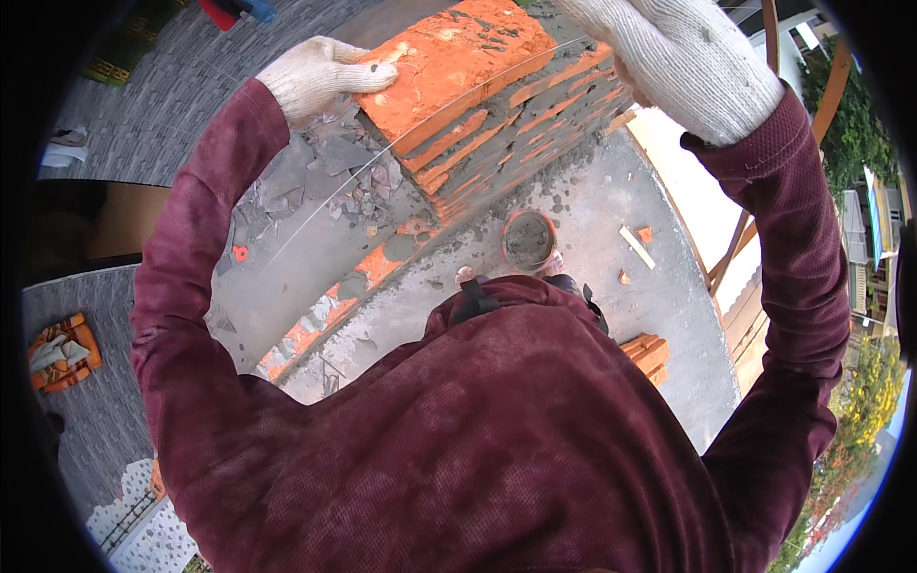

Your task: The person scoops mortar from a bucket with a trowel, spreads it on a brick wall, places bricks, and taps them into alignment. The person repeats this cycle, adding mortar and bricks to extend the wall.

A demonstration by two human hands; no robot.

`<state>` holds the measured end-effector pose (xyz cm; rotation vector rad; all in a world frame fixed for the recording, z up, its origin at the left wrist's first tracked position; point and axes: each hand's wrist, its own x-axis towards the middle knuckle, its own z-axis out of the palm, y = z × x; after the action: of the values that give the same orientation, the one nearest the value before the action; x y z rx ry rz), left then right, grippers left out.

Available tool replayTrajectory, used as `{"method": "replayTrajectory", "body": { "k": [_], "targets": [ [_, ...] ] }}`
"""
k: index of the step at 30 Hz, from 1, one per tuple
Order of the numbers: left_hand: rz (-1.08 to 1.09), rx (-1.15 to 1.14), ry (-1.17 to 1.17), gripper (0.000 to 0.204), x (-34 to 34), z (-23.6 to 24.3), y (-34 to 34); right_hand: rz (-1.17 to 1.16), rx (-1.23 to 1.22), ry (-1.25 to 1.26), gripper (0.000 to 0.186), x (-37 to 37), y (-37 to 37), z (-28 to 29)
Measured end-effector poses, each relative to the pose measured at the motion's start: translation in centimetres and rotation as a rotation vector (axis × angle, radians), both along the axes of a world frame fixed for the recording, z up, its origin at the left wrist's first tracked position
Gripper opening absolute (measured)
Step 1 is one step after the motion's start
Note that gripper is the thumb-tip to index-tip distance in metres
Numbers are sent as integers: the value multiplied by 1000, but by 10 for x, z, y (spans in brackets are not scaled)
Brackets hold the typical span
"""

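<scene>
Head view shows the orange brick (449, 62) atop the mortared wall (535, 124), rough-faced and flecked with grey; it likely handles heavy, stiff and chip-prone, best held by opposite edges. The left hand (317, 78) touches its left edge, clamping unclear (the right hand's (702, 74) closure cannot be told either).

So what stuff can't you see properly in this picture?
All in the head view:
- Right gloved hand: fingertips cut off by the top edge, so I can't tell what they hold.
- Brick wall: far end lost behind that glove and the picture's edge.
- Orange bricks: partly hidden by the maroon shirt.
- Red-and-blue thing: cut off by the top edge.
</scene>
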<state>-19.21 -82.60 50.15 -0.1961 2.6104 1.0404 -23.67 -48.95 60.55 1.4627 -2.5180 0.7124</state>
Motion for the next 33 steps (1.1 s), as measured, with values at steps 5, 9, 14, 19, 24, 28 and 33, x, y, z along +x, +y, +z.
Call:
{"method": "replayTrajectory", "body": {
  "k": [5, 9, 14, 19, 24, 28, 33],
  "targets": [
    [-58, -49, 115, 63, 2, -2, 1, 87, 11, 447, 52, -24, 8, -27],
    [-67, -23, 74, 60, -3, 5, 3, -65, 276, 54, 36, -14, 1, -42],
    [-106, -124, 112, 62, -2, 8, 0, -76, 238, -17, 39, -11, -7, -21],
    [-153, -154, 117, 62, -2, 9, -2, -118, 319, -192, 37, -10, -13, -10],
    [-165, 4, 173, 55, 3, 5, -3, -226, 401, -269, 40, 5, -16, -7],
    [-112, 20, 122, 52, 4, 12, 3, -388, 424, -419, 41, 14, -24, 9],
    [-184, -16, 185, 51, -1, 7, -3, -307, 426, -345, 42, 11, -21, 3]
  ]
}}
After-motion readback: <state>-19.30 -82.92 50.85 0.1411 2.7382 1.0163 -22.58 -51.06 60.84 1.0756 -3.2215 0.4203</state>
